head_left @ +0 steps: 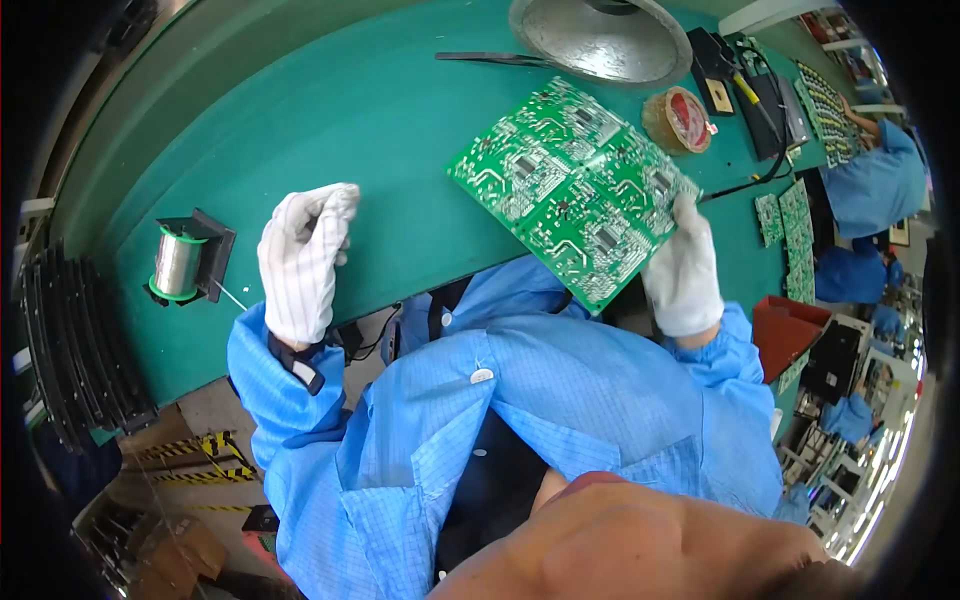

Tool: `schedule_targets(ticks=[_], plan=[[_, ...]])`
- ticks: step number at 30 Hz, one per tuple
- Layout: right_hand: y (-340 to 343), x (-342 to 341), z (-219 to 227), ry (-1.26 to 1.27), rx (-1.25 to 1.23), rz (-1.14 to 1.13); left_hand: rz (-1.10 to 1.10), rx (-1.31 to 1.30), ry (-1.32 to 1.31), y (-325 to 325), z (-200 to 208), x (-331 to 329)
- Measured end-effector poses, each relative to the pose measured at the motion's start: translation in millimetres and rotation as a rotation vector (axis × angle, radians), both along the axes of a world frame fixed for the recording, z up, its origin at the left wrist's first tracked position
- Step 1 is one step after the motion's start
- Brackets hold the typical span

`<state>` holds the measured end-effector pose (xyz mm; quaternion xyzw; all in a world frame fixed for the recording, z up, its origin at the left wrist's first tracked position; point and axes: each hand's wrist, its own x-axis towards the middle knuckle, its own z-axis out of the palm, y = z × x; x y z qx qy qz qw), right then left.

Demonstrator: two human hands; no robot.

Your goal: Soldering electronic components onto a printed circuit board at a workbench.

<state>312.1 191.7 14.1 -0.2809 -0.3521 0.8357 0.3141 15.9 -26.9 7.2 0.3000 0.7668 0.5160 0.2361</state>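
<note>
My right hand (685, 265), in a white glove, grips a green printed circuit board panel (580, 190) by its right corner. The panel is tilted above the bench, with its side of silvery solder joints and small dark chips in view. My left hand (305, 262), in a striped white glove, hovers over the bench's front edge, apart from the panel. Its fingers are curled in against the thumb; whatever they pinch, if anything, is hidden. Left of that hand, a solder wire spool (178, 264) with green flanges sits on a black stand.
Behind the panel lie dark tweezers (490, 58), a round metal hood (610, 45) and a brown tape roll (678, 120). A yellow-handled tool (746, 88) rests at the back right, near a black cable. Black racks (80, 345) stand far left. Co-workers (872, 180) sit along the right.
</note>
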Motion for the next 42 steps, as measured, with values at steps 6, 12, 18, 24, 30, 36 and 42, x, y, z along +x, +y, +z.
schedule_targets(ticks=[6, 12, 18, 24, 30, 36, 42], plan=[[-20, 24, -15, -0.831, 0.551, 0.218, -0.149, 0.036, -0.204, 5, -9, 14], [-34, 0, -24, -0.756, 0.552, 0.715, -0.286, -0.015, -0.395, 19, -21, 26], [-52, -49, -25, -0.662, 0.954, 1.213, 0.123, 0.287, 0.426, 1, -6, -18], [12, -74, 15, -0.488, 1.237, 0.617, 0.06, -0.029, -0.017, -48, 19, -3], [56, -146, -39, -0.708, 1.874, 0.2, -0.417, -0.298, -0.487, -42, 3, 14], [58, -103, -25, -0.75, 1.542, 0.338, -0.196, -0.184, -0.395, -31, 3, 6], [38, -29, -17, -0.822, 1.167, 0.303, -0.296, -0.127, -0.143, 34, 7, -7]])
